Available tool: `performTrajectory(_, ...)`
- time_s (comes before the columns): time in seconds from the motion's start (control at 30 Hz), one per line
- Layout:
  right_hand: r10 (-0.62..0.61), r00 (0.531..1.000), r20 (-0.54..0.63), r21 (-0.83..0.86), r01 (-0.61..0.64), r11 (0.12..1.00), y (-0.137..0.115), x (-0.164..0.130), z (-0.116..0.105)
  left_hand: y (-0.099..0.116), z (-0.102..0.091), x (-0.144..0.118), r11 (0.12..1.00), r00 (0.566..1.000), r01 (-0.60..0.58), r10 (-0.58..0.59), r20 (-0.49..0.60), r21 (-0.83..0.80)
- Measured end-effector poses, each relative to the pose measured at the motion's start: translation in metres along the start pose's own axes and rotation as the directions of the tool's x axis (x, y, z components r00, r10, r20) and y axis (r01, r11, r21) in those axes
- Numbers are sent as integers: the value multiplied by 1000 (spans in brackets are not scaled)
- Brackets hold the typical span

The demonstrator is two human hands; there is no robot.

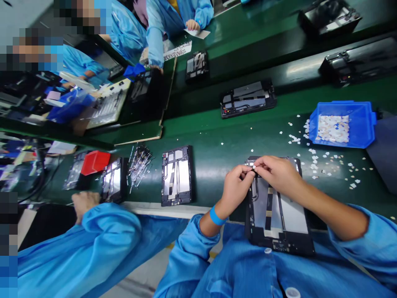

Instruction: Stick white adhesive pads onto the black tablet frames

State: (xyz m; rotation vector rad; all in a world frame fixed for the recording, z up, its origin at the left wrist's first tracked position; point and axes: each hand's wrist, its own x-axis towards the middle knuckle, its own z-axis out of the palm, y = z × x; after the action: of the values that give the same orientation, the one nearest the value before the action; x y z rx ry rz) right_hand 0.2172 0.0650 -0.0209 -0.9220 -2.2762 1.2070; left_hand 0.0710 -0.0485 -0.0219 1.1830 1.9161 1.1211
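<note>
Pinching a tiny white pad (253, 167) between both hands: left hand (236, 185) and right hand (278, 173) meet fingertip to fingertip, fingers closed on it, just over the top edge of an open tablet chassis (277, 215). The pad is too small to tell more than its colour. Left wrist carries a blue wristband (216, 216).

The chassis lies face-open on the green belt (211, 136), its near end overhanging the table edge toward the person's blue smock (248, 269). Both forearms cross above it and cover part of its upper half.

Around it:
- blue tray (359, 124) of the same white pads, up and to the right, well apart from the hands
- loose white pads (313, 159) scattered on the belt between tray and chassis, some just beside the right hand
- second chassis (176, 175) to the left, flat on the belt, untouched
- bundle of thin metal tools (139, 162) further left, beside it
- red box (94, 162) and another chassis (113, 181) at the neighbouring station
- a co-worker's hand (84, 203), blue sleeve, resting at the near edge there
- third chassis (247, 99) on the far lane, another smaller one (196, 65) beyond
- dark fixtures (356, 62) at top right
- more people in blue smocks at the far side, one hand (192, 25) on a white sheet

Nothing lies between the hands and the chassis top edge.
</note>
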Motion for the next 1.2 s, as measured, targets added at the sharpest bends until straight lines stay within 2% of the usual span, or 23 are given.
performTrajectory(0.1,-160,986,-39,-186,150,971,2,-6,4,-2,0,-1,978,990,-129,137,-39,163)
performTrajectory(0.2,-243,970,16,-272,238,933,3,-8,5,-2,-4,-4,869,940,-316,340,4,382)
performTrajectory(0.27,-299,954,34,-360,291,886,2,-9,4,-2,-7,-5,818,919,-369,393,39,442)
performTrajectory(0.37,-398,918,-4,-523,337,783,-2,-12,3,0,-8,-4,838,930,-346,365,38,421)
performTrajectory(0.47,-453,889,-58,-627,321,710,-6,-15,7,3,-7,-3,885,950,-301,312,27,355)
performTrajectory(0.53,-460,886,-63,-645,315,696,-8,-15,9,5,-5,-3,903,957,-284,290,32,321)
performTrajectory(0.6,-429,901,-68,-628,295,721,-6,-12,4,6,-4,-2,931,969,-245,246,32,272)
performTrajectory(0.67,-333,935,-123,-594,199,779,1,-7,-15,5,-4,-1,973,988,-154,153,17,173)
performTrajectory(0.73,-149,958,-247,-579,-22,815,15,-1,-49,3,-5,2,1000,1000,-14,14,17,21)
performTrajectory(0.77,-31,944,-328,-584,-177,793,23,1,-69,1,-6,4,996,998,59,-57,34,-61)
performTrajectory(0.83,171,852,-494,-601,-478,641,37,3,-104,-2,-6,8,964,984,170,-157,80,-204)
performTrajectory(0.87,211,812,-544,-607,-554,569,41,1,-115,-3,-5,10,946,979,200,-181,96,-255)
performTrajectory(0.9,207,809,-550,-615,-560,555,43,-1,-119,-4,-4,11,932,976,214,-192,102,-293)
performTrajectory(0.93,164,848,-505,-625,-490,608,40,-4,-117,-5,-3,12,922,976,216,-194,99,-321)
performTrajectory(0.97,85,905,-416,-618,-350,704,35,-8,-107,-5,-1,12,917,977,213,-193,90,-339)
performTrajectory(1.0,-18,951,-309,-580,-173,796,28,-11,-93,-6,0,12,915,979,206,-191,78,-347)
performTrajectory(1.03,-123,972,-203,-518,0,855,19,-14,-75,-6,2,12,916,980,197,-186,65,-349)
performTrajectory(1.1,-258,965,-53,-434,210,876,2,-17,-38,-5,4,11,924,985,171,-167,41,-343)
performTrajectory(1.2,-331,944,3,-442,298,846,-9,-14,-1,-4,5,8,946,992,123,-125,14,-301)
